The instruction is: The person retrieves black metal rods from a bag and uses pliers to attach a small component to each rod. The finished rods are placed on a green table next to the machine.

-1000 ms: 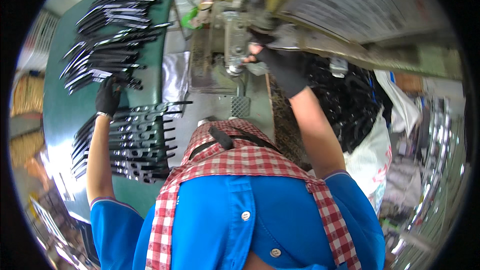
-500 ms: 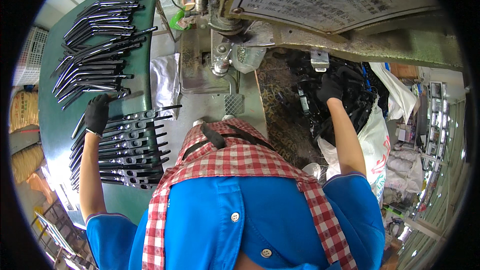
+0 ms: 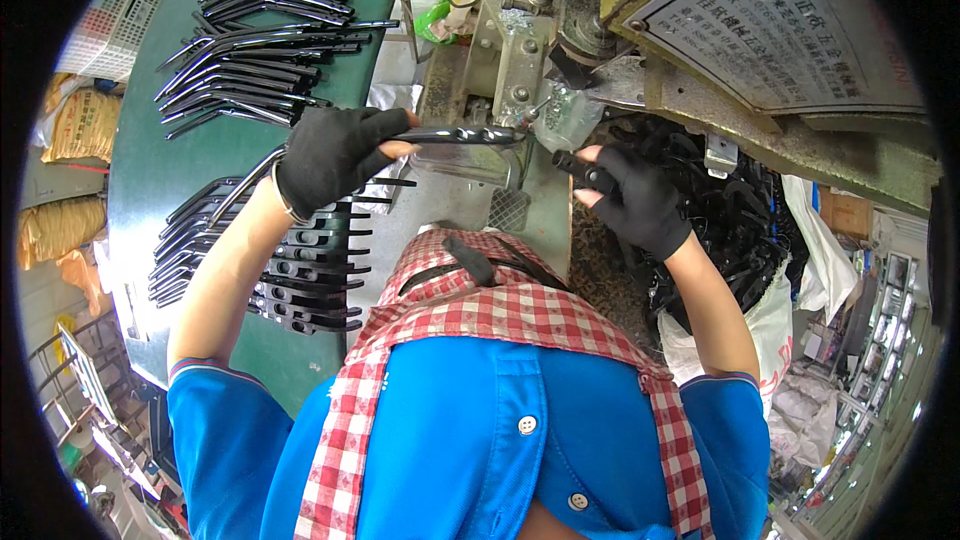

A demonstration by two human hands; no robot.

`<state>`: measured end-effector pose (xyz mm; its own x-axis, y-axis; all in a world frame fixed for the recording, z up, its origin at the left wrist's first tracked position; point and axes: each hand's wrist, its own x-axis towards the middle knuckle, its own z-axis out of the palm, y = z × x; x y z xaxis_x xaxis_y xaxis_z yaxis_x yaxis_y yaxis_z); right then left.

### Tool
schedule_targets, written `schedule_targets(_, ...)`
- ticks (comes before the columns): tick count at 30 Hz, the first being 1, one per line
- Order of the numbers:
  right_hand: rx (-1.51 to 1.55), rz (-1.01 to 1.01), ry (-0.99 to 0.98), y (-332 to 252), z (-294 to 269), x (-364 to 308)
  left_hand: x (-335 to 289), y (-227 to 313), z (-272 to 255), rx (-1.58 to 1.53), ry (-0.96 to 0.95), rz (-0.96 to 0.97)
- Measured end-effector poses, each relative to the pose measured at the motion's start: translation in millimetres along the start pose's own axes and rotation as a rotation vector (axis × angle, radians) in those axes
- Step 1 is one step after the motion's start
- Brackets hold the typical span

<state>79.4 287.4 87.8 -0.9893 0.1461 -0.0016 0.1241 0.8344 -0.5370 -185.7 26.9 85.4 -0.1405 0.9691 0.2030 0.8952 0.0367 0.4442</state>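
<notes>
My left hand point(image 3: 335, 155), in a black fingerless glove, grips a long black metal part point(image 3: 455, 135) and holds its far end at the press machine's die point(image 3: 520, 90). In my right hand point(image 3: 640, 205), gloved the same way, is a short black handle piece point(image 3: 580, 168), just right of the die. Rows of similar long black parts point(image 3: 250, 70) lie on the green table point(image 3: 170, 180) to my left. A heap of black handle pieces point(image 3: 745, 230) fills a white sack at my right.
The press machine's body with a grey nameplate point(image 3: 780, 25) looms at the upper right. A foot pedal point(image 3: 508, 208) sits below the die. Yellow sacks point(image 3: 75, 125) and a white crate point(image 3: 105, 25) stand at the far left. Clutter lines the right edge.
My left hand lifted a long part off the green table and carried it right to the die. My right hand came out of the sack with a handle piece, toward the die.
</notes>
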Motion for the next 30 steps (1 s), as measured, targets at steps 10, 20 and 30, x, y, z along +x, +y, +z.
schedule_targets(10, -0.153, -0.057, -0.030, -33.0, 0.7, 4.9, 5.6, 24.2, -1.3, 0.106, -0.128, 0.080)
schedule_targets(20, -0.241, -0.012, -0.156, -51.8, -6.0, 7.1, 22.8, 44.4, -4.5, 0.164, -0.211, 0.102)
schedule_targets(30, -0.550, -0.137, 0.097, -37.3, -19.3, 36.5, 41.7, 28.7, 9.7, 0.213, -0.092, 0.051)
